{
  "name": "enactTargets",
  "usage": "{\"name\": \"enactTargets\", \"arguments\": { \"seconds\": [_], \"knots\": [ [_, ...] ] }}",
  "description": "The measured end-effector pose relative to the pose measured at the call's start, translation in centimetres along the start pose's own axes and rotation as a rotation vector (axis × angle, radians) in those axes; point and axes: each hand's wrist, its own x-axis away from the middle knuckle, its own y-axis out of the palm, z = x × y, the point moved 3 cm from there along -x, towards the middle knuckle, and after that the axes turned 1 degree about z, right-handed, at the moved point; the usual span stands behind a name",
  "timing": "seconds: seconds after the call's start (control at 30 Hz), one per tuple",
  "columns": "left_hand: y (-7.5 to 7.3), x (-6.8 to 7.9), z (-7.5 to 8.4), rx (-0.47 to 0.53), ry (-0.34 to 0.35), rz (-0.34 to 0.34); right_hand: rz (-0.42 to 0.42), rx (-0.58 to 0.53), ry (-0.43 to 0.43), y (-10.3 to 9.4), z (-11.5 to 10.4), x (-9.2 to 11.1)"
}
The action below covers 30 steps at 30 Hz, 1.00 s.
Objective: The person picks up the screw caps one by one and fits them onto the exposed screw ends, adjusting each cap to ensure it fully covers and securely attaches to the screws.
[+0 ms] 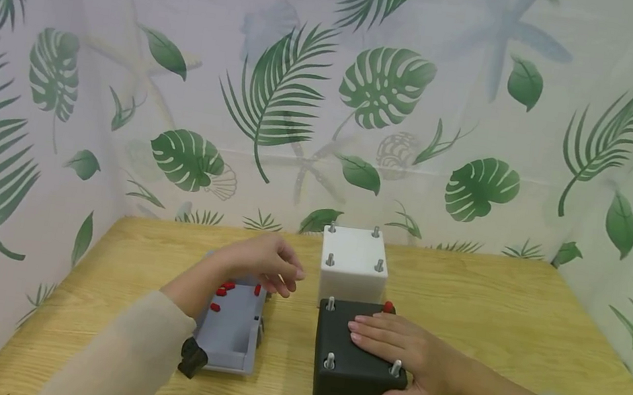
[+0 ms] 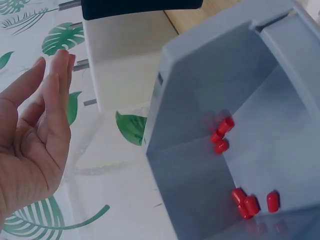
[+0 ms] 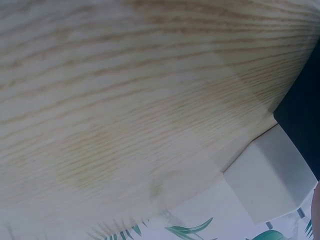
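Observation:
My right hand [image 1: 413,350] lies flat across the top of a black box [image 1: 350,394], its thumb down by the near right side. Bare metal studs show at three corners of that box, and a red cap [image 1: 389,307] covers the stud at its far right corner. Above the right side of a grey bin [image 1: 229,336] hangs my left hand [image 1: 269,261], fingers loosely bent with nothing visible between them. Several small red caps [image 2: 250,205] lie on the floor of the bin. In the right wrist view only a sliver of the hand shows at the right edge.
Behind the black box stands a white box [image 1: 354,250] with bare metal studs at its top corners. Everything sits on a wooden table [image 1: 487,313]. A leaf-patterned cloth [image 1: 306,89] closes off the back and both sides.

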Motion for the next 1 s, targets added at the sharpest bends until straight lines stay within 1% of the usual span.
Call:
{"name": "enactTargets", "arguments": {
  "seconds": [0.17, 0.4, 0.5, 0.73, 1.0],
  "knots": [
    [-0.5, 0.6, -0.3, -0.024, -0.019, -0.003, 0.002, -0.012, 0.006, 0.2, 0.0, 0.1],
    [-1.5, 1.5, -0.9, -0.073, -0.068, 0.011, 0.018, -0.006, -0.001, 0.1, -0.2, -0.2],
    [-1.8, 1.8, -1.1, -0.076, -0.087, 0.018, 0.022, -0.005, 0.003, 0.1, -0.2, -0.2],
    [-2.4, 1.9, -2.2, -0.098, -0.118, 0.024, 0.026, -0.013, 0.007, 0.1, -0.3, -0.1],
    [-3.3, 1.5, -3.9, -0.088, -0.16, 0.073, 0.023, -0.01, 0.013, 0.0, -0.2, -0.2]
  ]
}}
